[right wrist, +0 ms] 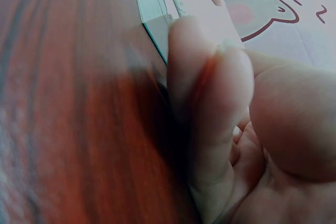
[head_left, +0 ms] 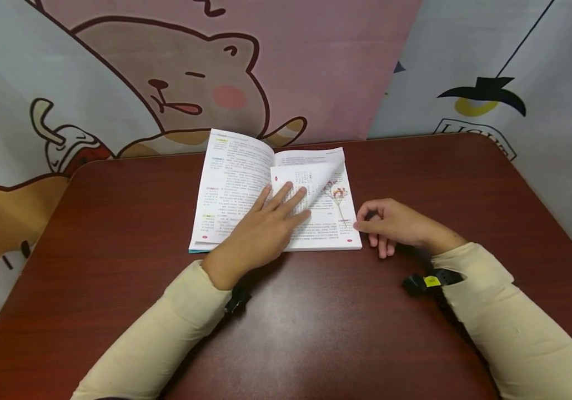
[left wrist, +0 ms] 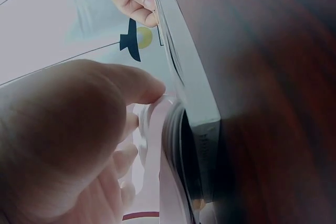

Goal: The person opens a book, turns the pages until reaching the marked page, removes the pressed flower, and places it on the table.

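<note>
An open book [head_left: 246, 189] with printed text lies on the table, spine roughly facing me. One of its right-hand leaves [head_left: 293, 175] is curled over toward the left. My left hand [head_left: 261, 236] lies across the middle of the book, fingers spread and pressing that curled leaf. At the right edge of the book, my right hand [head_left: 398, 222] pinches the edge of a page between thumb and index finger, its other fingers loosely bent below. In the right wrist view, fingertips [right wrist: 226, 82] stand close in front of the book's corner [right wrist: 157, 27].
The dark red-brown table [head_left: 286, 322] extends around the book on all sides. Behind it hangs a cloth backdrop [head_left: 326, 72] with cartoon drawings, reaching the table's far edge. Small black devices [head_left: 418, 283] are strapped at both wrists.
</note>
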Demonstrator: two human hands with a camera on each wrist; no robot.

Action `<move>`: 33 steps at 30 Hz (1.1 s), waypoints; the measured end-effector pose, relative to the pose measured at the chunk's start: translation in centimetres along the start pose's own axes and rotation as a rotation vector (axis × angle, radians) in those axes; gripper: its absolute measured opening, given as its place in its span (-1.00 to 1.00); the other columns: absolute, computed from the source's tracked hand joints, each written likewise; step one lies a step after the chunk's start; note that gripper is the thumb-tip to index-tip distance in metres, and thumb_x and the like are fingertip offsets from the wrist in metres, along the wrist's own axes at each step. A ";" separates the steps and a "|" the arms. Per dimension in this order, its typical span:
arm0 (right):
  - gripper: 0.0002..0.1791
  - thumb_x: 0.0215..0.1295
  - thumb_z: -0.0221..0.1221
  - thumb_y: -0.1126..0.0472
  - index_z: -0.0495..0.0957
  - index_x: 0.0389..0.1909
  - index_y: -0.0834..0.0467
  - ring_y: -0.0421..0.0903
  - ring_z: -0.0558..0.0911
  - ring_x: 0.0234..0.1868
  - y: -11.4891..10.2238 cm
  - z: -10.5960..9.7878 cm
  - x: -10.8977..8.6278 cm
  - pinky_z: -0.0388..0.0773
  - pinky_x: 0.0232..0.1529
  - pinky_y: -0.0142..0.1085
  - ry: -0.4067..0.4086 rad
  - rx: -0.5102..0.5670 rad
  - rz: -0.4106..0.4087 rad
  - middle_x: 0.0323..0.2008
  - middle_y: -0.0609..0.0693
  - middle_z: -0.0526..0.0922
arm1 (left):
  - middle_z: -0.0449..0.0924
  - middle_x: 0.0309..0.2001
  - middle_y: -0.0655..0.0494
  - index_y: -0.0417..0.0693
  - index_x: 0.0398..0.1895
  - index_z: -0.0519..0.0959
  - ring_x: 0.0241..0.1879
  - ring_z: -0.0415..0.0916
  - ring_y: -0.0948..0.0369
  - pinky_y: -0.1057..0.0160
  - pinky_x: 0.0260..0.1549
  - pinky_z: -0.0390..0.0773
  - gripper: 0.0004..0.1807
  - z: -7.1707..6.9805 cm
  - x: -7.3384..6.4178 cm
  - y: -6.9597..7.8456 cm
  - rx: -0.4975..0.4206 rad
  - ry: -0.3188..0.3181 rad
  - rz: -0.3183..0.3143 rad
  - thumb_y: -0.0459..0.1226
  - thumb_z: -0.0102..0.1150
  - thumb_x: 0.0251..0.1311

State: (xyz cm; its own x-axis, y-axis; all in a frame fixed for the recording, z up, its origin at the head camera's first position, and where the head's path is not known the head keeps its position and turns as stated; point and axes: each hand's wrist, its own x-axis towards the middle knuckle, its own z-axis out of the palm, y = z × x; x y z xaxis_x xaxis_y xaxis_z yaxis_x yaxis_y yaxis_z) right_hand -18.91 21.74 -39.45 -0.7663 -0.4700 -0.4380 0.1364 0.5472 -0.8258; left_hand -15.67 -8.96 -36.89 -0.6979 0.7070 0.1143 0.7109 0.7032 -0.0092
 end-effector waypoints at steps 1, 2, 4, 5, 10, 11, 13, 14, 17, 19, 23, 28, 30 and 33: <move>-0.71 0.44 0.18 0.09 0.46 -0.10 0.25 -0.05 0.62 -0.75 0.0 0.0 0.0 0.59 -0.71 -0.16 0.001 0.000 0.000 -0.61 0.10 0.57 | 0.12 0.57 0.03 0.13 0.40 0.45 0.59 -0.05 -0.02 -0.13 0.54 -0.09 -0.47 0.0 0.0 0.0 -0.001 -0.001 -0.007 -0.29 0.08 0.35; -0.71 0.44 0.18 0.09 0.46 -0.10 0.25 -0.05 0.62 -0.76 0.0 0.0 0.0 0.59 -0.71 -0.16 0.002 -0.001 -0.002 -0.61 0.10 0.57 | 0.12 0.57 0.03 0.14 0.40 0.45 0.59 -0.05 -0.02 -0.14 0.54 -0.10 -0.46 0.0 0.0 0.0 -0.002 -0.001 -0.012 -0.29 0.09 0.35; -0.72 0.44 0.18 0.10 0.46 -0.10 0.25 -0.05 0.62 -0.76 -0.1 0.0 0.0 0.59 -0.71 -0.16 0.003 -0.001 -0.003 -0.61 0.10 0.57 | 0.11 0.57 0.02 0.14 0.40 0.44 0.59 -0.05 -0.02 -0.13 0.54 -0.11 -0.46 0.0 0.0 0.0 0.005 0.000 -0.016 -0.29 0.08 0.35; -0.72 0.44 0.18 0.10 0.46 -0.10 0.25 -0.05 0.62 -0.76 -0.1 0.0 0.0 0.58 -0.71 -0.16 0.004 -0.002 -0.004 -0.61 0.10 0.57 | 0.11 0.57 0.02 0.13 0.40 0.44 0.59 -0.05 -0.02 -0.13 0.54 -0.11 -0.46 -0.1 0.0 0.0 0.011 0.001 -0.016 -0.29 0.08 0.35; -0.72 0.43 0.18 0.10 0.45 -0.10 0.26 -0.06 0.62 -0.76 -0.3 0.0 -0.1 0.58 -0.71 -0.17 0.003 -0.007 -0.005 -0.62 0.09 0.57 | 0.12 0.57 0.00 0.09 0.41 0.43 0.59 -0.04 -0.02 -0.11 0.54 -0.09 -0.46 0.0 0.1 -0.1 0.036 0.012 -0.018 -0.28 0.04 0.35; -0.72 0.43 0.18 0.10 0.46 -0.10 0.26 -0.06 0.62 -0.76 -0.3 0.0 -0.1 0.58 -0.71 -0.17 0.003 -0.008 -0.005 -0.62 0.09 0.57 | 0.12 0.57 0.00 0.09 0.41 0.43 0.59 -0.04 -0.02 -0.11 0.54 -0.08 -0.46 0.0 0.1 -0.1 0.036 0.012 -0.019 -0.28 0.04 0.35; -0.71 0.43 0.18 0.10 0.46 -0.10 0.26 -0.06 0.62 -0.76 -0.3 -0.1 -0.1 0.59 -0.71 -0.17 0.003 -0.010 -0.005 -0.62 0.09 0.57 | 0.11 0.57 -0.02 0.07 0.42 0.42 0.59 -0.04 -0.02 -0.10 0.54 -0.05 -0.46 0.0 0.1 -0.2 0.039 0.014 -0.022 -0.28 0.03 0.36; -0.71 0.43 0.18 0.10 0.45 -0.10 0.26 -0.06 0.62 -0.76 -0.3 -0.1 -0.1 0.59 -0.71 -0.17 0.002 -0.010 -0.005 -0.62 0.09 0.57 | 0.11 0.57 -0.03 0.06 0.42 0.42 0.59 -0.03 -0.02 -0.09 0.54 -0.03 -0.46 0.0 0.1 -0.2 0.039 0.015 -0.024 -0.28 0.03 0.36; -0.71 0.44 0.18 0.09 0.45 -0.10 0.26 -0.06 0.62 -0.76 -0.3 -0.1 -0.1 0.59 -0.71 -0.17 0.002 -0.009 -0.004 -0.62 0.10 0.57 | 0.12 0.56 -0.05 0.03 0.41 0.43 0.58 -0.02 -0.03 -0.09 0.52 0.01 -0.47 0.0 0.0 -0.3 0.046 0.021 -0.031 -0.27 0.05 0.36; -0.71 0.44 0.18 0.09 0.46 -0.10 0.26 -0.05 0.62 -0.76 -0.3 -0.1 -0.1 0.59 -0.71 -0.17 0.000 -0.007 -0.002 -0.61 0.10 0.57 | 0.11 0.57 -0.05 0.02 0.42 0.42 0.58 -0.02 -0.03 -0.09 0.52 0.03 -0.47 0.0 0.0 -0.4 0.045 0.018 -0.039 -0.26 0.06 0.37; -0.71 0.44 0.18 0.10 0.46 -0.09 0.26 -0.05 0.62 -0.76 -0.3 -0.1 0.0 0.59 -0.71 -0.17 -0.003 -0.001 -0.002 -0.61 0.10 0.57 | 0.09 0.57 -0.05 0.03 0.42 0.41 0.58 -0.03 -0.03 -0.10 0.51 0.04 -0.47 0.1 0.0 -0.4 0.039 0.009 -0.061 -0.24 0.04 0.38; -0.71 0.44 0.17 0.09 0.46 -0.09 0.26 -0.05 0.62 -0.76 -0.3 -0.1 0.0 0.59 -0.71 -0.16 -0.002 0.001 -0.001 -0.61 0.10 0.57 | 0.11 0.57 -0.07 -0.01 0.41 0.42 0.58 0.00 -0.05 -0.13 0.49 0.09 -0.47 0.1 -0.1 -0.4 0.049 0.020 -0.090 -0.22 0.06 0.37; -0.71 0.44 0.17 0.10 0.45 -0.09 0.26 -0.05 0.62 -0.76 -0.3 -0.1 -0.1 0.59 -0.70 -0.16 -0.005 0.002 0.002 -0.61 0.10 0.57 | 0.11 0.56 -0.08 -0.02 0.41 0.42 0.57 0.01 -0.05 -0.14 0.48 0.10 -0.46 0.1 -0.2 -0.4 0.049 0.019 -0.106 -0.21 0.07 0.36; -0.71 0.44 0.17 0.10 0.45 -0.10 0.26 -0.05 0.62 -0.76 -0.4 -0.1 -0.1 0.59 -0.71 -0.16 -0.006 0.002 0.000 -0.61 0.10 0.57 | 0.08 0.57 -0.10 -0.02 0.43 0.39 0.58 0.00 -0.05 -0.16 0.48 0.11 -0.45 0.0 -0.2 -0.4 0.038 -0.004 -0.138 -0.18 0.07 0.38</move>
State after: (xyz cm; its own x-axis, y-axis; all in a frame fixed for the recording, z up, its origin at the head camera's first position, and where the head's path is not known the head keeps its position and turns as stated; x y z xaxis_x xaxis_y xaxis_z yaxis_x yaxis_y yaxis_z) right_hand -18.94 21.66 -39.03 -0.7627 -0.4742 -0.4399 0.1374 0.5458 -0.8266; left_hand -15.80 -9.36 -36.90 -0.7893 0.6036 0.1127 0.6044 0.7961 -0.0311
